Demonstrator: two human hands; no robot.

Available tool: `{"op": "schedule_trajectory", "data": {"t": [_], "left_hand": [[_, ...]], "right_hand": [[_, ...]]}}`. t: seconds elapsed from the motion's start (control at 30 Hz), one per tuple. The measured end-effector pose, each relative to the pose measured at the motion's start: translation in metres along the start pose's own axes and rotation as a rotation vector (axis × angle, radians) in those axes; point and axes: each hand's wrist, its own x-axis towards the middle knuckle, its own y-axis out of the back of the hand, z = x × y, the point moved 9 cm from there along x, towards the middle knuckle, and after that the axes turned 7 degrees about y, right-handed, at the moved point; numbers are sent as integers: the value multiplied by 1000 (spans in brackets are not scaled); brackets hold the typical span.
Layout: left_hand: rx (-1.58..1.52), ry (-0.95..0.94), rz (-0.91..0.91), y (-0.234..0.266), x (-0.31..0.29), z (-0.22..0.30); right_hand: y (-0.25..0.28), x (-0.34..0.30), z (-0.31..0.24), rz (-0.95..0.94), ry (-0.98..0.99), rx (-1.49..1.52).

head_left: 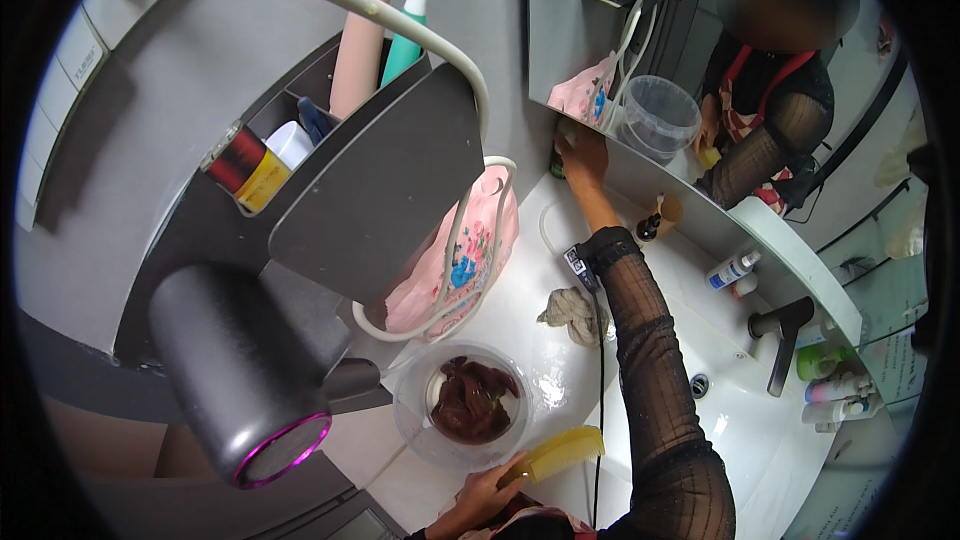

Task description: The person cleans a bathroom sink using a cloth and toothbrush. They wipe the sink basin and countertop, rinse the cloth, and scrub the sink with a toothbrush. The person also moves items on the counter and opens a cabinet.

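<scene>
Near the bottom edge my left hand (482, 496) is closed round the end of a yellow comb (562, 453), which points to the right. My right arm, in a sheer black sleeve, stretches across the sink top to the mirror. There my right hand (584, 153) is wrapped round a dark green container (557, 162), mostly hidden by the fingers. Just beyond the comb stands a clear plastic tub (408, 418) with a glossy dark brown mass (474, 402) inside. A crumpled grey cloth (573, 316) lies on the wet white counter, left of my right forearm.
A dark hair dryer (240, 370) hangs at the left, under a grey wall holder (375, 190). Behind it is a pink floral bag (480, 250) with a looped pale hose. A black tap (783, 335), a small dark bottle (650, 228) and several bottles stand along the mirror (640, 30).
</scene>
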Motion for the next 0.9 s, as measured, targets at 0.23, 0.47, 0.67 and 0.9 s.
{"op": "schedule_trajectory", "data": {"t": [0.23, 0.47, 0.67, 0.9], "left_hand": [[43, 63, -32, 0, 3, -3], [25, 58, -56, -1, 6, -6], [78, -32, -123, -12, 13, 3], [84, -155, -86, -17, 16, 26]], "right_hand": [[36, -13, -36, 112, 157, -111], [73, -100, -36, -732, 219, 89], [34, -140, -30, -753, 255, -15], [-10, -154, -21, -734, 287, -238]]}}
